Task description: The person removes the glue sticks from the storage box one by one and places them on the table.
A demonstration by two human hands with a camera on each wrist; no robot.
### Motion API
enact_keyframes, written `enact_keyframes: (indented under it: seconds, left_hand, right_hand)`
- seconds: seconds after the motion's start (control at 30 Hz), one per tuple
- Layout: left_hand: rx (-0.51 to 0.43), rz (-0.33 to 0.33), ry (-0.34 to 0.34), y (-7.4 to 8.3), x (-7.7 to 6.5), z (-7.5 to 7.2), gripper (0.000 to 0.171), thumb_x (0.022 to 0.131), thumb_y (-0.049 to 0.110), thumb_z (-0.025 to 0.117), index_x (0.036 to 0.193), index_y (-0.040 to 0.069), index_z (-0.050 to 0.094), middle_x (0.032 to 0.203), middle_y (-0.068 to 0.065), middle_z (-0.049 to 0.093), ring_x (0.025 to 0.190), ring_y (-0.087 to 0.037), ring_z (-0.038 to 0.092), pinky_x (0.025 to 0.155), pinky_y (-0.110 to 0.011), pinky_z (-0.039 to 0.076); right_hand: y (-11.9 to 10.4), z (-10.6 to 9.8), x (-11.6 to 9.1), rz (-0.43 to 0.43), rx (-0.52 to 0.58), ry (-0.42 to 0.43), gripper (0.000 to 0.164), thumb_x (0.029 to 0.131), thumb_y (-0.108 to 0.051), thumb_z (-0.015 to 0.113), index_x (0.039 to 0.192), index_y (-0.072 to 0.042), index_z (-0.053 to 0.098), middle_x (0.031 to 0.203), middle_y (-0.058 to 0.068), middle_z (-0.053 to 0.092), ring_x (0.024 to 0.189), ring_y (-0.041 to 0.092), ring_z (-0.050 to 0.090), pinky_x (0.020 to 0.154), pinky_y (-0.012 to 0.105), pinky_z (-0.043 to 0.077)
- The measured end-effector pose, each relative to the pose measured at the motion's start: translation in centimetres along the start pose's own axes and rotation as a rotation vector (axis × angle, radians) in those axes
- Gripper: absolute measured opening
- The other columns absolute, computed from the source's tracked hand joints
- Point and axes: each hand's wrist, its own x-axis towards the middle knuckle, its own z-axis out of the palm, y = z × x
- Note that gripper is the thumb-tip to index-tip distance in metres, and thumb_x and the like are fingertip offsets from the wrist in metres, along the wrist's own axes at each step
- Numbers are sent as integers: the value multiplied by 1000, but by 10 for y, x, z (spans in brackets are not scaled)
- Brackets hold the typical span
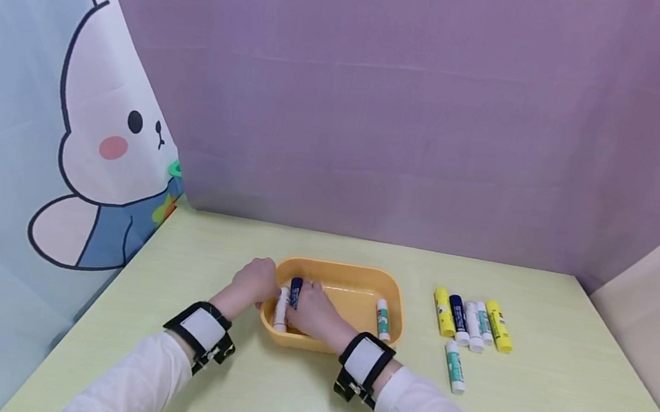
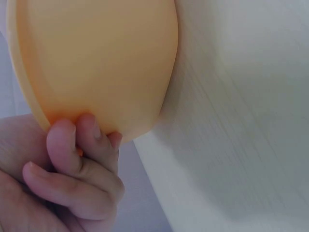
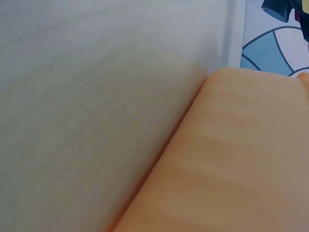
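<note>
An orange plastic basket (image 1: 361, 277) stands on the table. My left hand (image 1: 257, 281) grips its left end; in the left wrist view, curled fingers (image 2: 63, 145) hold the rim of the basket (image 2: 106, 58). Inside the basket, my right hand (image 1: 316, 312) holds a navy glue stick (image 1: 296, 290) near the left end; its fingertips are hidden. Just left of that, a white glue stick (image 1: 281, 311) stands in the basket. A white and teal glue stick (image 1: 383, 320) is at the basket's right end. In the right wrist view, only the basket's outer wall (image 3: 231, 159) shows, not the hand.
Right of the basket, several glue sticks lie side by side: yellow (image 1: 444, 311), navy (image 1: 459, 318), white (image 1: 473, 326), teal and white, and another yellow (image 1: 498, 326). One more teal and white stick (image 1: 455, 367) lies nearer. A purple curtain (image 1: 406, 105) hangs behind the table.
</note>
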Motion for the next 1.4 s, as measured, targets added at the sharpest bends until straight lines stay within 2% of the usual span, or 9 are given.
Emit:
enact_keyframes:
  seconds: [0.17,0.3,0.57,0.77,0.87,1.07,1.17,1.27,1.4]
  left_hand:
    - [6,-7,-5,0,1,0,14,84,9,61,92,-1,59,65,-8,61,45,-16,59,38,-21,44]
    - [9,-7,-5,0,0,0,14,84,10,62,92,-1,59,65,-8,61,45,-16,59,38,-21,44]
    - [8,-4,-13,1,-1,-2,16,85,11,62,94,-2,59,65,-8,61,46,-15,59,39,-21,44]
    - [2,2,-12,1,-2,-2,17,85,11,62,95,-3,59,65,-8,61,46,-15,59,39,-21,44]
    - [0,6,-9,1,-2,-2,18,85,11,62,96,-3,59,65,-8,60,46,-15,59,39,-21,44]
    - [-5,7,-6,1,-1,-1,20,85,11,63,98,-4,60,64,-8,61,45,-15,59,39,-21,44]
    - [-10,10,-10,1,0,0,22,84,10,63,100,-5,60,65,-8,61,45,-15,59,39,-21,45]
    - [-9,11,-11,0,2,1,23,84,10,63,102,-5,60,66,-8,61,46,-15,60,39,-21,46]
    - [-7,14,-9,-1,2,2,21,84,10,62,99,-4,60,65,-8,61,46,-15,59,39,-20,45]
  right_hand:
    - [1,2,4,-3,14,-12,36,90,-22,57,107,10,55,93,15,57,82,22,51,72,31,47]
    - [1,1,4,17,80,-15,29,88,-21,60,98,6,56,84,9,51,71,19,49,60,27,41]
    - [0,-1,4,86,131,-55,36,87,-23,63,106,7,54,87,9,50,66,17,50,54,24,40]
    - [1,-2,3,78,122,-52,39,86,-24,65,106,7,53,87,9,50,68,18,49,55,25,40]
    - [1,-6,1,70,151,-54,35,85,-19,65,105,7,53,85,9,51,65,17,50,52,25,41]
    - [3,-25,-7,107,305,-80,23,84,-9,62,101,1,50,74,7,57,54,17,55,46,26,45]
    - [5,-37,-11,99,307,-85,20,85,-9,60,101,-1,50,73,6,58,53,16,55,46,26,45]
    - [8,-52,-16,88,297,-84,23,86,-11,60,106,-1,53,75,6,59,56,18,57,48,27,48]
    - [13,-75,-23,120,310,-84,39,86,-11,61,121,2,49,83,9,60,63,23,63,52,30,54]
